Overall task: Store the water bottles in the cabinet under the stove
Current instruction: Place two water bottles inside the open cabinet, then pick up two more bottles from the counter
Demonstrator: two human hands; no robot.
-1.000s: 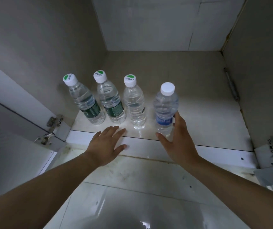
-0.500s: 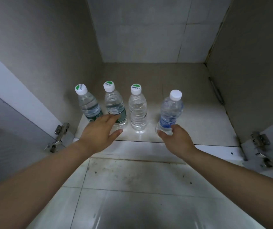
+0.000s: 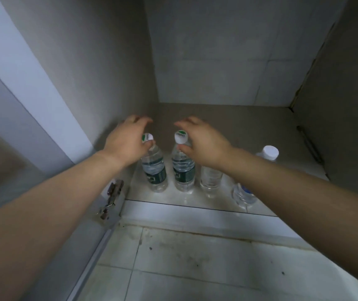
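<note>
Four clear water bottles stand in a row near the front edge of the cabinet floor [image 3: 249, 131]. Two at the left carry green labels and green-and-white caps: the leftmost bottle [image 3: 154, 170] and the second bottle [image 3: 183, 172]. My left hand [image 3: 128, 140] arches over the leftmost cap, thumb at its neck, fingers spread. Over the second cap my right hand [image 3: 204, 142] curves the same way, thumb against the neck. My right forearm partly hides the third bottle [image 3: 211, 179], which has no label showing. It also crosses the blue-labelled bottle [image 3: 244, 194], which has a plain white cap.
The cabinet's left wall [image 3: 108, 72] runs close beside the leftmost bottle. A metal hinge [image 3: 114, 190] sits at the front left corner. The back and right of the cabinet floor lie bare behind the row. Stained white floor tiles [image 3: 195, 257] spread in front.
Both hands rose from the bottles' bases to the caps. My right hand left the blue-labelled bottle and shifted left to the second bottle. The view moved in closer.
</note>
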